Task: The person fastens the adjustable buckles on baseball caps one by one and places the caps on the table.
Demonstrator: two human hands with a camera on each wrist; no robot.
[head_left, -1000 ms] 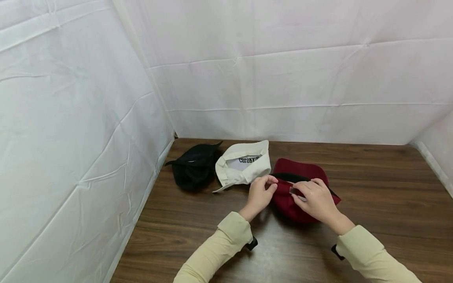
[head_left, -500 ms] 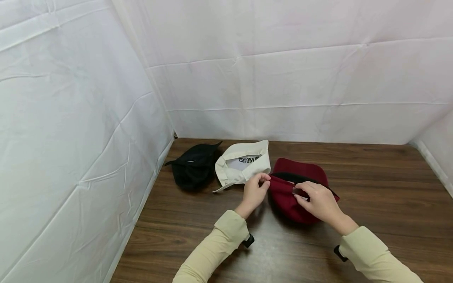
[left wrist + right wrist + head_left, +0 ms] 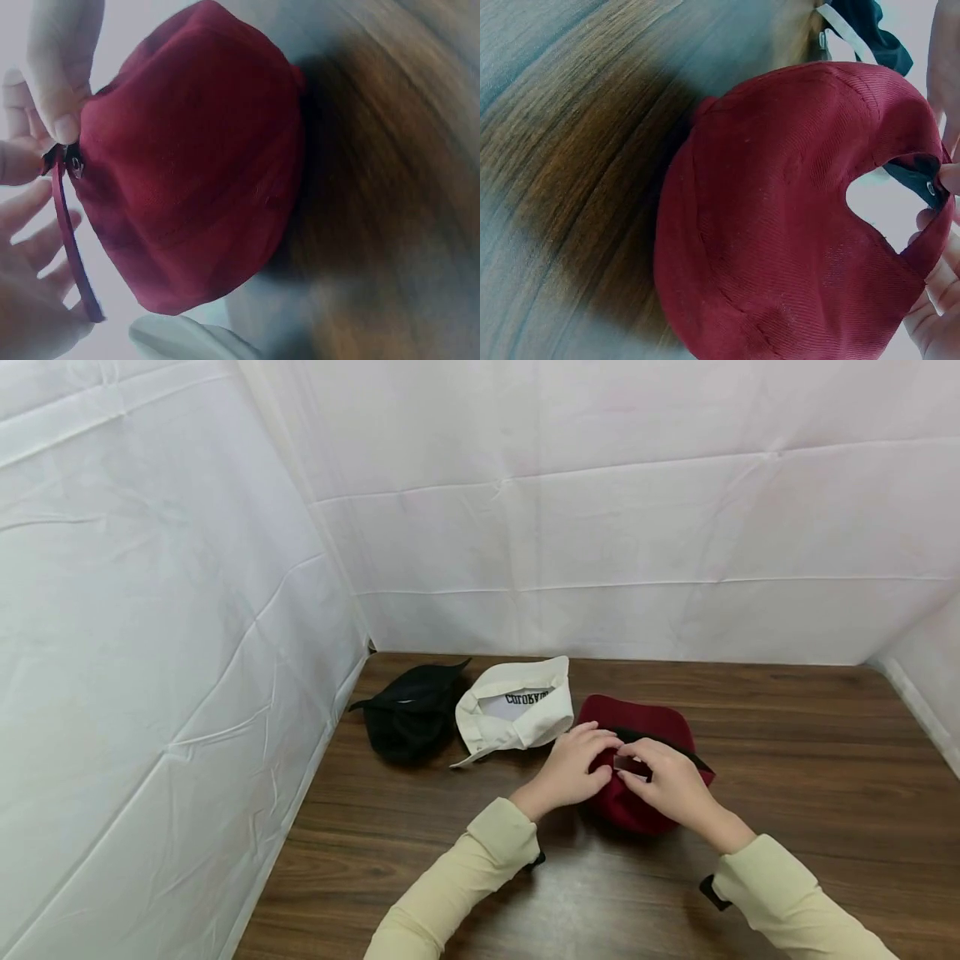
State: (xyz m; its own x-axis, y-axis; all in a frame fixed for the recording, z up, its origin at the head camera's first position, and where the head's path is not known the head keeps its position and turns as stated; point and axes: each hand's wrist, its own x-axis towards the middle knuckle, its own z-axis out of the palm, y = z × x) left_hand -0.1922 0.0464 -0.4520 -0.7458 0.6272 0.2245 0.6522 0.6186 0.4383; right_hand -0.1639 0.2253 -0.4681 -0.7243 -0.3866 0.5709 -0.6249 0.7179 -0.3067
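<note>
A dark red baseball cap (image 3: 633, 814) lies crown toward me on the table, its brim pointing away. My left hand (image 3: 572, 768) bends its fingers and thumb round the left part of the cap's rear strap. Close beside it, my right hand (image 3: 669, 783) pinches the strap near the opening. The left wrist view shows the red strap (image 3: 70, 251) edge-on, with a small metal fastener (image 3: 76, 162) under a thumb tip. In the right wrist view the strap (image 3: 934, 238) arches over the rear opening, fingers at its outer side.
Left of the red cap, a white cap (image 3: 551, 720) with dark lettering inside lies upturned. A black cap (image 3: 411, 722) sits farther left. The brown wooden table (image 3: 810, 752) meets white cloth walls (image 3: 600, 543) at its back and sides.
My left hand first shifted slightly left along the cap's strap, then moved right, close against my right hand. The right hand stays at the strap; the white and black caps have not moved.
</note>
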